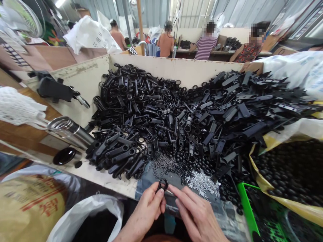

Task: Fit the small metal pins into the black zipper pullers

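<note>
My left hand (150, 204) pinches a small black plastic part with a ring-shaped end (163, 183) between thumb and fingers. Beside it, my right hand (195, 209) has its fingers stretched out, the index fingertip at the ring's right side and the thumb apart. Just beyond my hands lie small dark metal pieces (164, 164), a heap of shiny silver pins (203, 183) and many black beads (202, 161). To the left, assembled-looking black handle parts (118, 153) are stacked in a row.
A big mound of black ringed parts (141, 90) and flat black pieces (242, 97) fills the walled table. Around it are a steel flask (72, 131), a green basket (248, 210), a bead sack (297, 168) and a white bag (88, 208). Several people sit further back.
</note>
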A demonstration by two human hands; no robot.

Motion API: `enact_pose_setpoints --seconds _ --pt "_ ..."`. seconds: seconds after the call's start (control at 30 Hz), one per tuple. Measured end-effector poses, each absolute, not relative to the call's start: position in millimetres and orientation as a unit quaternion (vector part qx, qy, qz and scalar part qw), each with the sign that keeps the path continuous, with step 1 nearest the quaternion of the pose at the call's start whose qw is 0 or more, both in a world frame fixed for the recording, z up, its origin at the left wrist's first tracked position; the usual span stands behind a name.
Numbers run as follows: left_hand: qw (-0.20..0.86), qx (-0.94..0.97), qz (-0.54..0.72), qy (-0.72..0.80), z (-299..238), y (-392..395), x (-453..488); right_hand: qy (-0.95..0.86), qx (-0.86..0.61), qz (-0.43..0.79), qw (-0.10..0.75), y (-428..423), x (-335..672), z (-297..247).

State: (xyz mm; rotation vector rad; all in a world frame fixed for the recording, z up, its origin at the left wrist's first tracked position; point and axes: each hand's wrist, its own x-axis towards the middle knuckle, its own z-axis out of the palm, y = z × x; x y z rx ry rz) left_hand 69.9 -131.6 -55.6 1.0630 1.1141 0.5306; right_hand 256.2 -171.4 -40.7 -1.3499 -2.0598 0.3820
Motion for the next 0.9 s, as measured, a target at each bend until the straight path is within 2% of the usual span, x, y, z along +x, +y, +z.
enact_pose_setpoints --seconds 0.3,0.5,0.73,0.9 --pt "0.689 0.468 0.250 0.493 -61 -133 67 -0.789 -0.518 0.173 0.280 -171 254 -51" --pt "0.705 0.422 0.267 0.504 -65 -138 70 -0.800 -0.530 0.127 0.251 -173 251 -54" --pt "0.709 0.312 0.308 0.552 -74 -144 82 -0.832 -0.524 0.077 0.167 -173 248 -58" --pt "0.697 0.286 0.314 0.578 -77 -147 85 -0.833 -0.514 0.144 0.144 -170 248 -51"
